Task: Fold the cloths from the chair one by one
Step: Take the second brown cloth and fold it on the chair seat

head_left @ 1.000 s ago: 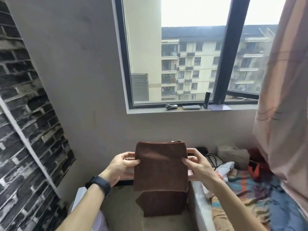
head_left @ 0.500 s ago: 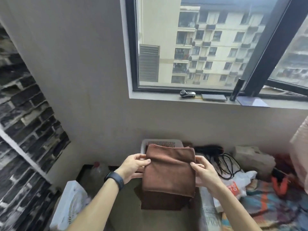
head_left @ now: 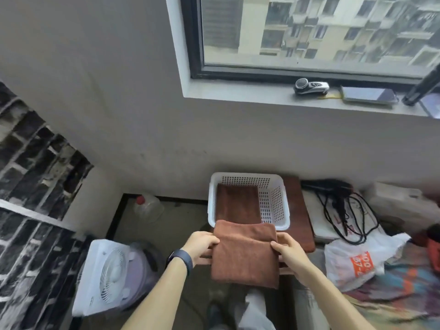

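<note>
Item 1: folded brown cloth [head_left: 245, 253], held flat just in front of white perforated basket [head_left: 284, 217], far edge overlapping basket's near rim; L hand [head_left: 202, 244] pinches its left edge, thumb on top, R hand [head_left: 289, 252] pinches right edge likewise. Item 2: second brown cloth [head_left: 238, 203], folded, lying inside basket at left; basket sits on brown surface [head_left: 300, 210]. Misc.: white box fan [head_left: 112, 272] and clear jug w/ red cap [head_left: 147, 206] left of basket, black cables [head_left: 342, 210] and plastic bag w/ orange print [head_left: 357, 260] right of basket, shaver [head_left: 310, 86] and phone [head_left: 367, 95] on sill above-right of basket.
</note>
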Motion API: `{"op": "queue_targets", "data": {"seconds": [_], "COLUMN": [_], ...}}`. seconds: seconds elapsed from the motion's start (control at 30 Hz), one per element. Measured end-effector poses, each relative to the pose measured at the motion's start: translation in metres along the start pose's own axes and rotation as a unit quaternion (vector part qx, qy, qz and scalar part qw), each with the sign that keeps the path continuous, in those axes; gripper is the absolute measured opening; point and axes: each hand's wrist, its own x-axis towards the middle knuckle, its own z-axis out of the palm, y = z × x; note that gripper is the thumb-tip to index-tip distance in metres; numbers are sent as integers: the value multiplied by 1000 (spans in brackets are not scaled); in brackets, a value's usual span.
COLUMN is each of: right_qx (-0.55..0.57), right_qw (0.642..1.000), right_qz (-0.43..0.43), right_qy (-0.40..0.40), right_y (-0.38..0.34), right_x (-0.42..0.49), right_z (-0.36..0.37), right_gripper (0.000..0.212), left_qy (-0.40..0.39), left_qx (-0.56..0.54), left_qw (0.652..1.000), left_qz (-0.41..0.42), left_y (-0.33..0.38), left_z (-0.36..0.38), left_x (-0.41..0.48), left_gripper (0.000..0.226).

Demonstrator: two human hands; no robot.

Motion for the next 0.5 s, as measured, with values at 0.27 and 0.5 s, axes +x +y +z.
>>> {"op": "queue_targets", "data": {"seconds": [0.27, 0.5], "right_qx": [-37, -34], "right_qw": [999, 999], "right_qz": [0, 13], "right_qy": [18, 15], "right_y": [-52, -78], "right_x": [89, 168], "right_z": [-1, -8], "right_gripper": [15, 20], "left_qy": [63, 151], "left_qx": [12, 160], "left_qw": [998, 974], "left_qz": [-6, 54], "left_y": [61, 113], "left_z": [6, 20], "left_x": [75, 139], "left_gripper": [23, 34]}}
